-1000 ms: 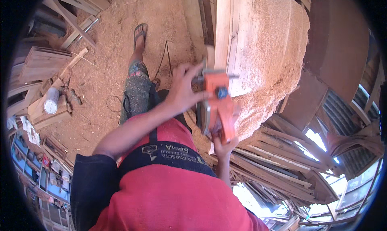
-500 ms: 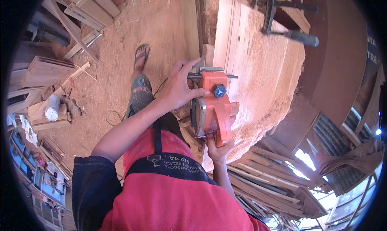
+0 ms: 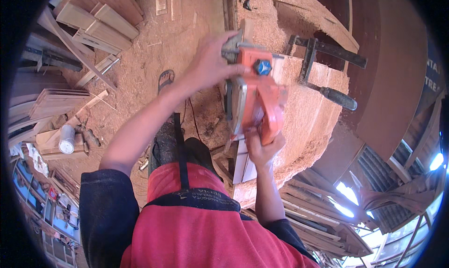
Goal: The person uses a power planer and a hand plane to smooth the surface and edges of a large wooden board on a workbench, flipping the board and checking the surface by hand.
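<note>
- Your left hand [image 3: 210,64] is wrapped over the front knob end of the orange electric hand planer with a blue adjustment knob [image 3: 255,102], fingers curled down on it; your right hand [image 3: 263,148] is closed around the rear handle. The planer sits on the near edge of the pale wooden board buried in sawdust [image 3: 306,113], just in front of your body.
- The sole looks close to the board's edge (hard to judge under the shavings). If it runs off, the nose could dip and gouge the wood.
- The black bar clamp with a dark handle [image 3: 322,71] lies across the board just beyond the planer. Pushing straight on could drive the tool into it.
- A thin dark cord [image 3: 191,118] trails down past your legs. A snag could jerk the planer sideways.
- Loose sawdust covers the dirt floor [image 3: 154,52] around your sandalled foot [image 3: 164,80], so a slip mid-stroke would shift your weight onto the tool.
</note>
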Demonstrator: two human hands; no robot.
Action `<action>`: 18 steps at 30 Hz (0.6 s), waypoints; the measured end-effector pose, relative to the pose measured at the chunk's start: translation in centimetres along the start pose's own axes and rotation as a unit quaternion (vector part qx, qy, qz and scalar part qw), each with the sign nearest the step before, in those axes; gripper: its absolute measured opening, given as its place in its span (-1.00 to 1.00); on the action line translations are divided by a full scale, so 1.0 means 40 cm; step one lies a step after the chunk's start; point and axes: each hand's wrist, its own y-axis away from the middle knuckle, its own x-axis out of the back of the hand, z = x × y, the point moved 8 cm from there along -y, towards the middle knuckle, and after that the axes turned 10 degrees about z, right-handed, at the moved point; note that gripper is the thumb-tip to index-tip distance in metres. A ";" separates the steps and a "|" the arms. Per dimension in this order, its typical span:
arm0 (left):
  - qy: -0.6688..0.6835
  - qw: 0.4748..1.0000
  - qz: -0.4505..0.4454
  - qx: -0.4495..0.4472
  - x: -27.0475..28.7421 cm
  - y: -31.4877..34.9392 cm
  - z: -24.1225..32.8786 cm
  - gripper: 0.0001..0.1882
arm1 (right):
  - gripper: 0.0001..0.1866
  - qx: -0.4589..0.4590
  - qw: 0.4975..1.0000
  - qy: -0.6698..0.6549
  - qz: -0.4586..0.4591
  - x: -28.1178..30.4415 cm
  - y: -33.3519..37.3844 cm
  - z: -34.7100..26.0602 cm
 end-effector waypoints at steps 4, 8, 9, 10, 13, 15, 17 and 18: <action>0.107 0.994 0.012 -0.009 0.000 -0.157 -0.043 -0.04 | -0.69 0.047 0.998 -0.026 0.031 -0.057 -0.144 -0.087; 0.153 0.988 -0.002 -0.022 0.044 -0.257 -0.009 -0.11 | -0.68 0.036 0.999 -0.022 0.019 -0.091 -0.230 -0.108; 0.134 0.987 0.056 -0.073 0.102 -0.252 0.037 -0.14 | -0.67 0.042 0.998 -0.033 0.029 -0.086 -0.214 -0.107; 0.071 0.991 0.058 -0.093 0.108 -0.220 0.059 -0.07 | -0.67 0.042 0.998 -0.035 0.034 -0.072 -0.173 -0.096; 0.152 0.987 -0.059 0.012 0.011 0.008 0.039 -0.03 | -0.68 0.090 0.994 0.022 0.058 0.027 0.029 -0.065; 0.018 0.999 0.042 -0.025 -0.003 0.231 0.041 -0.03 | -0.69 0.135 0.986 0.065 0.068 0.085 0.185 -0.082; 0.044 0.996 -0.016 0.078 -0.057 0.448 0.041 -0.01 | -0.70 0.103 0.984 0.148 0.014 0.152 0.340 0.006; 0.047 0.991 -0.061 0.110 -0.089 0.550 0.053 -0.01 | -0.75 0.026 0.992 0.106 0.057 0.215 0.447 0.107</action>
